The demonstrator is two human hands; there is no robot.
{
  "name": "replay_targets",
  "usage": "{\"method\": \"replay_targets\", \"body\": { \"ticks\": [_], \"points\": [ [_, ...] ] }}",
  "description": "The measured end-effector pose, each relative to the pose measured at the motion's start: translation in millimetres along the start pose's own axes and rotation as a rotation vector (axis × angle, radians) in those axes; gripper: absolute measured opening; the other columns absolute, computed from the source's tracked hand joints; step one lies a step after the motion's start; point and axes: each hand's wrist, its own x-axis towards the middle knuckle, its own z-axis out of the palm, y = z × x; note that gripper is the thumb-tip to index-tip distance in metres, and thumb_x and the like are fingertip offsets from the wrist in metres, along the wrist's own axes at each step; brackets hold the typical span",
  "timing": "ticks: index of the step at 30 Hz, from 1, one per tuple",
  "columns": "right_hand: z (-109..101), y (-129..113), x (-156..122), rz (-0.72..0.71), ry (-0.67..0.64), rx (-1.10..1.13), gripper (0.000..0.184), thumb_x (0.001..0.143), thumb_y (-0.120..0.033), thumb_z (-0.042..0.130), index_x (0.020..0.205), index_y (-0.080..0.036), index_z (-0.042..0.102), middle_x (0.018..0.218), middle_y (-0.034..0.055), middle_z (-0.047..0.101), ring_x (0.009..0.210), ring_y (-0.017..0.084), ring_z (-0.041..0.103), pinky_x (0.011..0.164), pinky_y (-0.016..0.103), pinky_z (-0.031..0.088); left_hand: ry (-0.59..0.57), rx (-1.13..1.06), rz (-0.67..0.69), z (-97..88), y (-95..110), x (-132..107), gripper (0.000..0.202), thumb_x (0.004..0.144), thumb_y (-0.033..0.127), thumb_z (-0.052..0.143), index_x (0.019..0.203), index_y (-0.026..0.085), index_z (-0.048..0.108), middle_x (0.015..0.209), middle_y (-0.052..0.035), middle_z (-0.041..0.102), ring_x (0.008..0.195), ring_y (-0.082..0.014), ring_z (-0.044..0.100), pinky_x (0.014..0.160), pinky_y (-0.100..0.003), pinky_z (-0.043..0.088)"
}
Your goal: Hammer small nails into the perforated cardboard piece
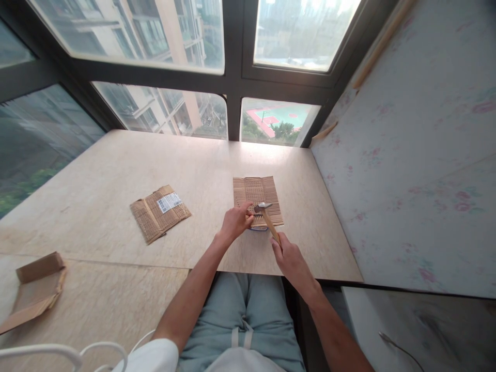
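My right hand [289,258] is wrapped around the wooden handle of a hammer [268,219]. The hammer's metal head is over a sheet of corrugated cardboard [267,188] marked with rows of small dots or holes. At the sheet's left side, my left hand [236,221] has its fingers pinched together close to the hammer head. What those fingertips hold, if anything, is too small to make out. A short dark row of small marks shows just beside them. Under the sheet's near edge, a thin blue-edged object [259,229] peeks out, mostly hidden.
Left of my hands lies a folded piece of cardboard [155,214] with a white printed label. An opened cardboard box piece [39,292] rests at the far left of the pale countertop [201,165]. Windows border the back; a flowered wall [406,196] stands right. White cables [96,349] curve at lower left.
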Motion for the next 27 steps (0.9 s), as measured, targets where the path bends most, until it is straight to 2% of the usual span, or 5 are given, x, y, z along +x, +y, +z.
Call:
{"method": "replay_targets", "body": {
  "ticks": [4,9,15,22,27],
  "points": [
    [-1,0,0,0.025,-0.059,-0.047,0.026,0.099,-0.03,0.035,0.103,-0.016,0.057,0.067,0.0073,0.063,0.061,0.023,0.062,0.051,0.027,0.025,0.004,-0.003,0.004,0.6,-1,1,0.047,0.083,0.021,0.064,0.129,0.022,0.055,0.097,-0.0023,0.077,0.094,-0.0222,0.071,0.081,-0.031,0.051],
    [-1,-1,-2,-0.002,-0.018,0.015,0.028,0.1,-0.033,0.033,0.103,-0.017,0.055,0.067,0.006,0.063,0.06,0.023,0.062,0.052,0.026,0.027,0.019,-0.004,0.009,2.4,-2,1,0.046,0.082,0.018,0.063,0.128,0.023,0.057,0.094,-0.0012,0.077,0.089,-0.0212,0.071,0.079,-0.03,0.051],
    [4,0,1,0.016,-0.038,-0.062,0.024,0.098,-0.029,0.036,0.101,-0.016,0.056,0.068,0.0075,0.064,0.061,0.022,0.062,0.052,0.026,0.025,0.022,-0.005,0.006,1.7,-1,1,0.046,0.082,0.021,0.064,0.128,0.021,0.057,0.095,-0.003,0.077,0.092,-0.0232,0.071,0.08,-0.032,0.052],
    [-1,-2,-3,-0.017,0.024,0.08,0.03,0.098,-0.039,0.034,0.098,-0.019,0.056,0.063,0.0032,0.06,0.054,0.021,0.058,0.051,0.027,0.027,0.019,-0.03,0.004,2.0,-1,1,0.048,0.08,0.017,0.063,0.128,0.022,0.057,0.091,-0.0012,0.077,0.087,-0.0204,0.072,0.079,-0.03,0.052],
    [0,2,-10,-0.007,0.048,0.107,0.032,0.096,-0.042,0.034,0.092,-0.02,0.056,0.063,0.0029,0.06,0.053,0.02,0.055,0.052,0.028,0.029,0.021,-0.104,-0.04,2.7,-3,1,0.048,0.081,0.019,0.066,0.128,0.022,0.058,0.094,-0.0025,0.077,0.09,-0.0193,0.072,0.082,-0.029,0.053]
  ]
}}
